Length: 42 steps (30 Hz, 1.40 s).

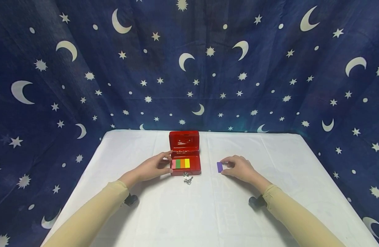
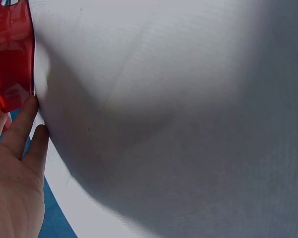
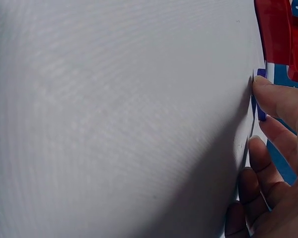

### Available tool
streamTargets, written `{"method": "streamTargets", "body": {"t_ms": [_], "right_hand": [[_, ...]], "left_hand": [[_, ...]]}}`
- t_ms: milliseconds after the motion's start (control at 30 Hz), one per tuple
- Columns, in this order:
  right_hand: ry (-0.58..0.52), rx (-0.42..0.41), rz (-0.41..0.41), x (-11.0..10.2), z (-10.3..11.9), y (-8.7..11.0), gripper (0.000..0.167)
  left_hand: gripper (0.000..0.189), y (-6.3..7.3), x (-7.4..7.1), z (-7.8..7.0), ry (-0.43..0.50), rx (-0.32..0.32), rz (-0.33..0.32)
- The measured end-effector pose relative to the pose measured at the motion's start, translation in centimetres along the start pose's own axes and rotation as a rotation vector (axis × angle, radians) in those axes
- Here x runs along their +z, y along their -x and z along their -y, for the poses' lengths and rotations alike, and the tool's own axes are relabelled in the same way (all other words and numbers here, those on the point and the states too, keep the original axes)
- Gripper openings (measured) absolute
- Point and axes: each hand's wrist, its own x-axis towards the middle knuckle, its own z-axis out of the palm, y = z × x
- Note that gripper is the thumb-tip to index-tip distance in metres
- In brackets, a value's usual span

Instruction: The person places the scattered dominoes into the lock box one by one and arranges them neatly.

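Note:
An open red metal cash box (image 1: 194, 164) stands on the white-covered table, its lid (image 1: 184, 140) tilted up at the back. Inside, along the left, a pink block (image 1: 173, 164), a green block (image 1: 178, 163), an orange block (image 1: 182, 163) and a yellow block (image 1: 187, 163) lie side by side. My left hand (image 1: 154, 167) touches the box's left side, thumb near the front corner and index finger near the back. To the right of the box, my right hand (image 1: 240, 168) pinches a small flat purple block (image 1: 219, 167) by its ends, between thumb and finger.
A small padlock (image 1: 185, 177) and keys (image 1: 188, 181) lie at the front of the box. The white cloth (image 1: 189, 216) covers the table. Behind and on both sides hangs a dark blue curtain (image 1: 189, 113) with moons and stars.

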Motion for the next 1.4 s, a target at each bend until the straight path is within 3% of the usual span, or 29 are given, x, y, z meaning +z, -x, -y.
{"method": "streamTargets", "body": {"t_ms": [1400], "right_hand": [[-0.07,-0.057,-0.029,-1.2,1.2,-0.2,0.045]], "left_hand": [[0.041,-0.2,0.2,0.0,0.012,0.01,-0.011]]}}
